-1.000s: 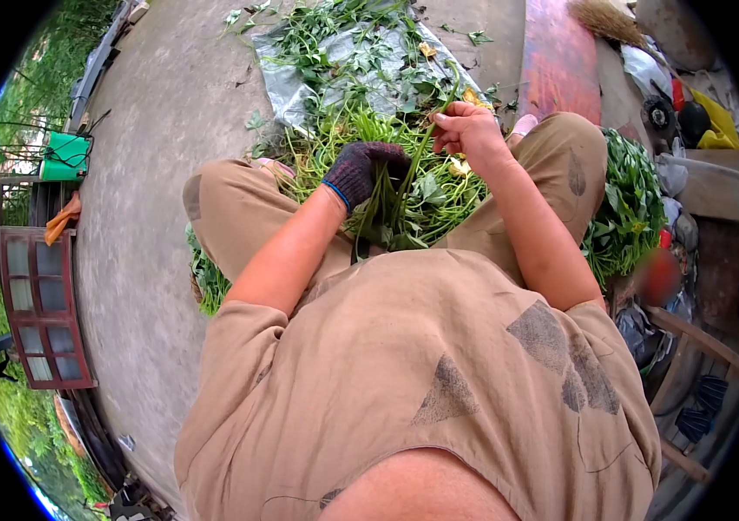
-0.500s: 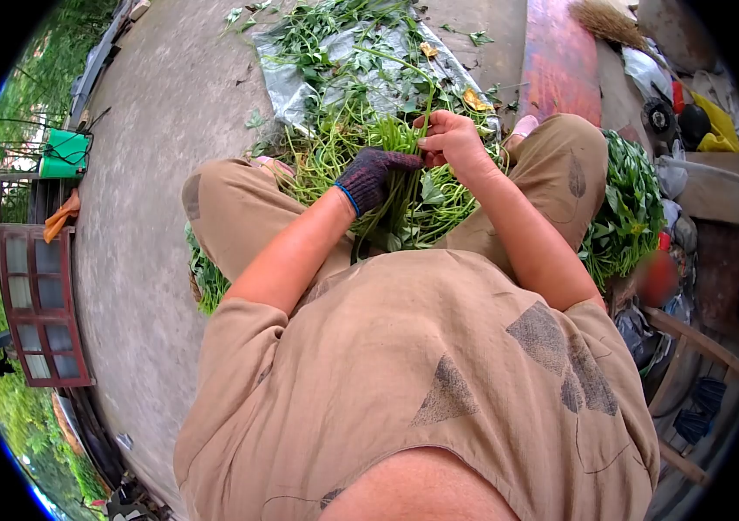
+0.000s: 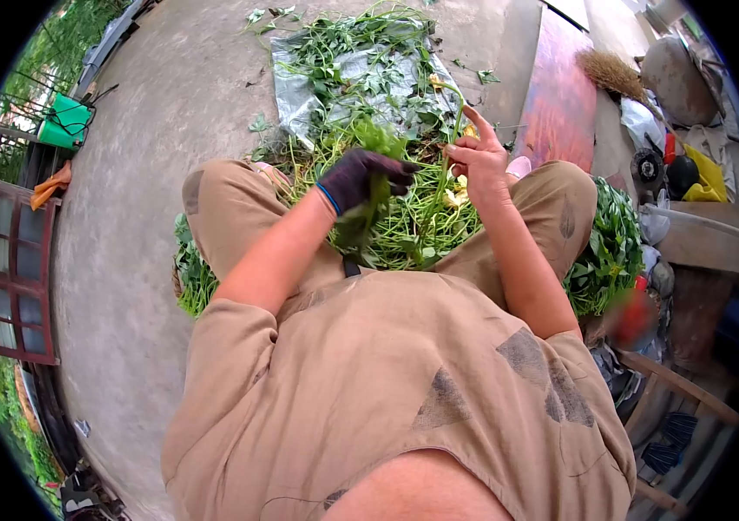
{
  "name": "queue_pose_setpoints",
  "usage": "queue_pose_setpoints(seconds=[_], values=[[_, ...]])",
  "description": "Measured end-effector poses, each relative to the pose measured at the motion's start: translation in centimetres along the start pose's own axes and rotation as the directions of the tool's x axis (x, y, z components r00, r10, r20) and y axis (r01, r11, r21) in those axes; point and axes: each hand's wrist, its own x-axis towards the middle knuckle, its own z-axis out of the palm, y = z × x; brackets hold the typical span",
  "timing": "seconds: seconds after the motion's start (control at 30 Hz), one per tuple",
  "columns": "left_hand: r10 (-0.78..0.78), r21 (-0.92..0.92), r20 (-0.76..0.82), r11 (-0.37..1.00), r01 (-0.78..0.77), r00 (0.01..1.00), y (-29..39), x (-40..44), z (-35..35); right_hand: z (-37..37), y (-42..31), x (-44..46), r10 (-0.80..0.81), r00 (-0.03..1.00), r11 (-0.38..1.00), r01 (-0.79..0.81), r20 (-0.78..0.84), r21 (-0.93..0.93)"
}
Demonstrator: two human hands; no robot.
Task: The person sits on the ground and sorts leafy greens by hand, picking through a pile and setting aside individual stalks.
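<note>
Green stems (image 3: 421, 219) heaped between the bent knees (image 3: 229, 195), near the leaf-strewn grey sheet (image 3: 288, 87); blurred bundle (image 3: 375, 204) still gripped in the gloved left hand (image 3: 362, 181), fingers curled round it, now parted from the bare right hand (image 3: 482, 167) after nearly touching half a second ago; right index finger newly stretched out beside a single stem (image 3: 459, 108); pinched or merely touched, hard to tell.

At left, a green bucket (image 3: 62, 124) and orange cloth (image 3: 51, 185) are near a maroon-framed window (image 3: 29, 277); at right, a straw broom (image 3: 610, 74) is beside a reddish board (image 3: 558, 95).
</note>
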Motion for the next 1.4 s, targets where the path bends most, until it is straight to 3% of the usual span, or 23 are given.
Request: queue_pose_setpoints(seconds=[0.03,0.07,0.17,0.2,0.27,0.3,0.4,0.43,0.5,0.57,0.6,0.67,0.73,0.8,0.83,0.9,0.93,1.0,1.07,1.1,1.2,1.23,1.4], values=[[0.010,0.043,0.079,0.999,-0.013,0.997,-1.9,0.4,0.7,0.2,0.6,0.1,-0.016,1.000,1.000,0.016,0.020,0.009],[0.157,0.195,-0.032,0.970,-0.148,0.987,-3.8,0.3,1.2,0.1,0.9,0.4,-0.005,0.997,0.998,0.010,0.078,-0.060],[0.031,0.094,0.038,0.995,-0.034,0.999,-2.7,-0.7,1.7,-0.7,1.8,0.9,0.060,0.987,0.917,0.006,0.152,-0.398],[0.048,0.059,0.020,0.997,-0.049,0.999,-1.5,-0.7,0.7,-1.3,1.9,1.2,-0.091,0.962,0.715,0.244,0.258,-0.655],[0.131,0.138,-0.128,0.984,-0.113,0.983,0.5,-1.0,-0.3,-1.6,1.6,1.0,-0.214,0.856,0.183,0.507,0.470,-0.842],[0.172,0.200,-0.166,0.970,-0.138,0.971,1.1,-1.3,-0.4,-0.7,1.2,0.5,-0.112,0.894,-0.018,0.434,0.433,-0.901],[0.196,0.288,-0.219,0.949,-0.128,0.956,1.4,-1.7,-0.3,1.8,1.1,-0.3,-0.081,0.890,-0.312,0.405,0.449,-0.860],[0.187,0.299,-0.235,0.948,-0.112,0.954,1.3,-1.8,-0.4,2.5,0.8,-0.4,-0.139,0.865,-0.310,0.424,0.481,-0.851],[0.268,0.774,0.117,0.578,-0.257,0.956,0.8,-2.0,-1.6,3.7,1.4,-0.1,-0.101,0.895,-0.267,0.397,0.435,-0.878],[0.263,0.889,0.455,-0.068,-0.454,0.851,0.0,-1.8,-1.7,4.3,2.9,1.2,0.013,0.939,-0.195,0.341,0.345,-0.920],[0.325,0.865,0.303,0.301,-0.402,0.896,-0.2,-2.1,-1.4,4.8,3.4,1.9,0.027,0.968,-0.138,0.252,0.251,-0.958],[0.264,0.436,-0.033,0.872,-0.223,0.964,0.1,-3.0,0.4,4.0,4.3,5.0,0.077,0.995,-0.068,-0.064,-0.069,-0.996],[0.388,0.407,0.042,0.835,-0.371,0.921,1.9,-5.8,1.4,-0.2,3.8,7.2,0.068,0.953,0.075,-0.300,-0.295,-0.951],[0.508,0.225,-0.048,0.845,-0.486,0.860,3.6,-6.4,-2.4,-2.3,3.3,7.5,-0.116,0.978,0.012,-0.171,-0.171,-0.985],[0.570,0.236,0.049,0.791,-0.564,0.820,4.9,-6.8,-5.2,-1.6,2.2,6.6,-0.119,0.988,-0.015,-0.105,-0.103,-0.994],[0.609,-0.093,-0.291,0.750,-0.655,0.738,6.6,-7.3,-6.8,0.2,1.9,5.3,-0.068,0.996,0.015,0.052,0.051,-0.999],[0.623,-0.064,-0.245,0.754,-0.654,0.742,8.0,-7.9,-6.4,1.3,2.1,4.8,-0.047,0.990,0.036,0.131,0.129,-0.991],[0.649,-0.077,-0.274,0.721,-0.689,0.710,9.1,-8.5,-4.8,3.1,3.8,3.9,0.139,0.954,0.296,0.216,0.266,-0.930],[0.657,-0.099,-0.162,0.732,-0.675,0.736,9.2,-8.8,-6.2,4.2,6.0,2.9,0.412,0.849,0.663,-0.029,0.332,-0.748],[0.658,-0.110,-0.106,0.738,-0.666,0.746,9.4,-9.0,-7.3,4.7,5.6,2.1,0.389,0.850,0.608,0.054,0.356,-0.792],[0.623,-0.088,-0.041,0.777,-0.624,0.781,10.0,-9.4,-11.6,2.2,8.3,2.5,0.266,0.923,0.113,0.256,0.277,-0.960],[0.657,-0.016,-0.166,0.744,-0.668,0.735,9.6,-9.3,-11.1,1.7,8.8,2.3,0.398,0.893,-0.041,0.244,0.208,-0.969],[0.587,0.103,-0.260,0.806,-0.582,0.767,7.7,-6.5,-8.8,-2.1,14.3,0.1,0.570,0.818,-0.215,0.240,0.078,-0.947]])
